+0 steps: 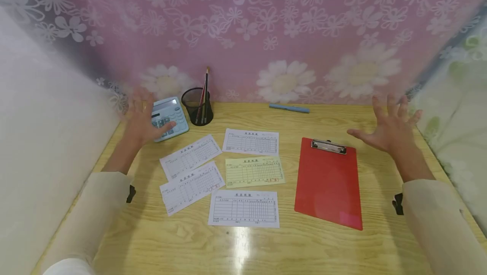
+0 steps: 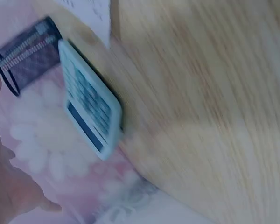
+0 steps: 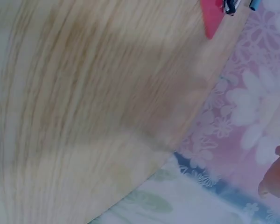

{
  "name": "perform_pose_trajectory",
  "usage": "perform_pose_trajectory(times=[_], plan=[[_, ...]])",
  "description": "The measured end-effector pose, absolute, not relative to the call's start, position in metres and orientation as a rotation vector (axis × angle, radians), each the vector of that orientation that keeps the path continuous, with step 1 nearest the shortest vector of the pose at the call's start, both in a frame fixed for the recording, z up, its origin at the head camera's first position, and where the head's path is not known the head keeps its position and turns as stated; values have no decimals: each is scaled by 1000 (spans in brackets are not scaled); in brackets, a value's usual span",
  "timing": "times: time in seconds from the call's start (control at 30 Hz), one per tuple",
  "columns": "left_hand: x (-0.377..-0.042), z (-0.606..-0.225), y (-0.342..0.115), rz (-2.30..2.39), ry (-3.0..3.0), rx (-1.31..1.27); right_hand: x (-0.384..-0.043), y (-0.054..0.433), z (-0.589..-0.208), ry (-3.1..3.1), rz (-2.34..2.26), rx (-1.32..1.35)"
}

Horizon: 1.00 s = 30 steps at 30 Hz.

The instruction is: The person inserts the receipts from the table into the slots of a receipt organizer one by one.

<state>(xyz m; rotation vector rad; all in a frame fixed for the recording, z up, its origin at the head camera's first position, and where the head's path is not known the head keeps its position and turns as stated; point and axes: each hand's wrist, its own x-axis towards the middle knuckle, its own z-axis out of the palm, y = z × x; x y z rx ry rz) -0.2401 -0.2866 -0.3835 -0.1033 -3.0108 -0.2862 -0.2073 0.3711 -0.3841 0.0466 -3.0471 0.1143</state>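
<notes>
My left hand [image 1: 140, 122] is held up with fingers spread, above the left side of a light blue calculator [image 1: 173, 116]; it holds nothing. In the left wrist view the calculator [image 2: 91, 100] appears apart from the hand [image 2: 14, 191]. On the other side, my right hand [image 1: 392, 129] is raised with spread fingers, past the upper right corner of a red clipboard [image 1: 328, 182] with a metal clip. Nothing is in that hand. Between the arms lie several printed slips, most of them white [image 1: 243, 209] and one yellow [image 1: 255, 171]. Two white slips at left [image 1: 192, 188] lie tilted.
A black mesh pen cup [image 1: 198, 108] holding several pencils or brushes stands right of the calculator. A blue pen [image 1: 289, 108] lies near the table's back edge. A pink flowered curtain [image 1: 236, 34] hangs behind the wooden table [image 1: 182, 245], and pale walls [image 1: 45, 118] flank it.
</notes>
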Motion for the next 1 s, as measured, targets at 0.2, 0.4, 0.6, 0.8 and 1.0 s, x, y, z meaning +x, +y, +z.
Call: perform_pose_trajectory(times=[0.2, 0.4, 0.6, 0.8, 1.0], plan=[[-225, -384, -260, -449, -2959, -262, -201, 356, -384, -3016, 212, 164], [-216, -394, -232, -474, -2937, -436, -198, 344, -386, -3106, 492, 227], [-217, -408, -200, -584, -3034, -489, -200, 337, -395, -3264, 635, 223], [-230, -418, -171, -931, -3131, -469, -200, 328, -410, -3286, 700, 274], [-241, -427, -144, -1070, -3200, -364, -198, 317, -420, -3247, 743, 298]])
